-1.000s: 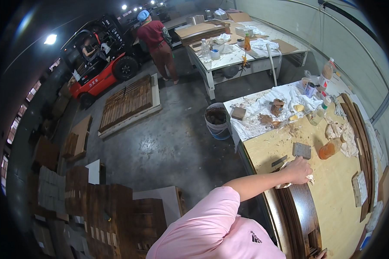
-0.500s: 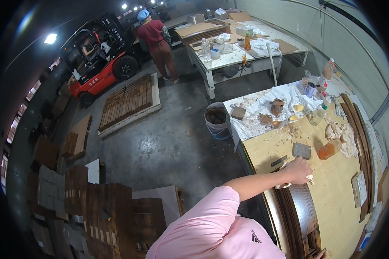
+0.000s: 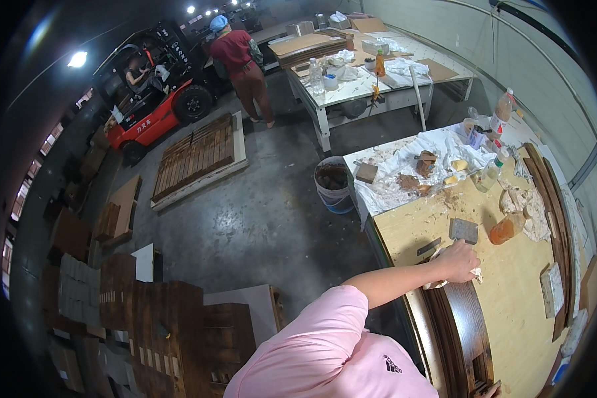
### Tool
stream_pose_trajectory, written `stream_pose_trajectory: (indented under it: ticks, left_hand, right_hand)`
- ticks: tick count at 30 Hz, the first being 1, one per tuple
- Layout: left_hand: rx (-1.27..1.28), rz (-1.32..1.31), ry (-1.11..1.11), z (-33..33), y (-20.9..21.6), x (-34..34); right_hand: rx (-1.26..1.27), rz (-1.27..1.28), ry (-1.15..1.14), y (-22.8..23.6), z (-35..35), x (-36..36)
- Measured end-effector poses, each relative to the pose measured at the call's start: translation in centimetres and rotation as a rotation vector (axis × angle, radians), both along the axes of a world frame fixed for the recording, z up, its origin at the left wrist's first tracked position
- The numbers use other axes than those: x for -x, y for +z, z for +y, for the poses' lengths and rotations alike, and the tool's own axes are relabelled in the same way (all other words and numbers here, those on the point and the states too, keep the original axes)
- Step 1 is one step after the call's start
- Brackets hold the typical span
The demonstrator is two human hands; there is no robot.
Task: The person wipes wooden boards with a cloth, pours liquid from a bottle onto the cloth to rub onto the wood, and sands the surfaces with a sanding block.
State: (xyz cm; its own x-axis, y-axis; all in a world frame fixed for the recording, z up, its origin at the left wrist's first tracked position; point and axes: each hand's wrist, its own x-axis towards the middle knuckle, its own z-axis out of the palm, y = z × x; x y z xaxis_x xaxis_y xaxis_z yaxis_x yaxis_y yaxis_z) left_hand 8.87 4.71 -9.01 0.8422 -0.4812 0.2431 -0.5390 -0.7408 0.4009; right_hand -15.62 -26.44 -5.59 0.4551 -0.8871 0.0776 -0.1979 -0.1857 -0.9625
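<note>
My left hand (image 3: 459,261) is closed on a crumpled white cloth (image 3: 435,285), whose edges stick out on both sides of it. It presses the cloth onto the far end of a dark brown, glossy wooden board (image 3: 466,318), the top one of a stack along the workbench's left edge. A rectangular slot shows near the board's close end. There, at the bottom edge of the view, only a sliver of my right hand (image 3: 493,391) appears, by the board's end; most of its fingers are hidden. Beyond my left hand lie a grey block (image 3: 464,231) and a dark metal strip (image 3: 429,247).
An orange-filled bottle (image 3: 506,229) lies right of my left hand, near a stained cloth (image 3: 525,211). Dark wood strips (image 3: 552,225) line the workbench's right side. A bucket (image 3: 333,186) stands left of the bench. Farther off are a co-worker (image 3: 240,66) and a red forklift (image 3: 154,106).
Almost nothing differs: my left hand with the cloth stays at the board's far end, and my right hand remains by its close end.
</note>
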Motion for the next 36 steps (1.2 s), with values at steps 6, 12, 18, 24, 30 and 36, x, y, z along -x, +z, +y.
stream_pose_trajectory:
  ticks: [6,12,18,24,30,36]
  left_hand:
    - [0.021,-0.023,-0.007,0.1,0.0,0.0]
    - [0.024,-0.015,-0.007,0.3,0.3,0.0]
    - [0.011,0.003,-0.013,0.8,0.6,0.0]
    - [0.009,-0.055,-0.018,0.4,0.9,0.5]
    - [0.094,0.13,-0.016,-0.6,0.7,-0.8]
    - [0.053,-0.142,-0.047,1.8,0.3,-1.4]
  right_hand:
    - [0.027,-0.014,0.036,-0.7,-0.7,0.1]
    - [0.075,-0.05,0.031,-2.1,-1.7,-0.2]
    - [0.202,-0.058,0.068,-2.0,-1.5,-0.3]
    - [0.362,-0.021,0.138,-9.0,-8.1,2.7]
    - [0.847,0.061,0.128,-5.0,-0.5,3.8]
    - [0.679,0.038,0.09,-3.1,2.7,4.1]
